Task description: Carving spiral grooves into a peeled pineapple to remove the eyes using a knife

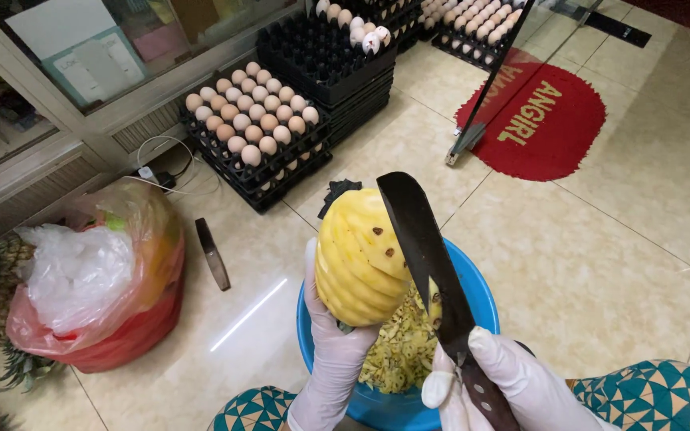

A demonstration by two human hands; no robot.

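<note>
The left hand (pixel 333 351) has its gloved fingers wrapped under a peeled pineapple (pixel 358 255), held over the blue basin's (pixel 485 299) near rim. The right hand (pixel 505 383) is clenched on a dark knife (pixel 425 247), blade against the fruit. Eye-trimming, I'd judge (several brown spots remain); next calls for shallow angled cuts.

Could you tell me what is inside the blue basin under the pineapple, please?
The blue basin holds a heap of yellow-green pineapple peelings. The peeled pineapple, the knife and both gloved hands cover the rest, so its bottom cannot be seen.
</note>
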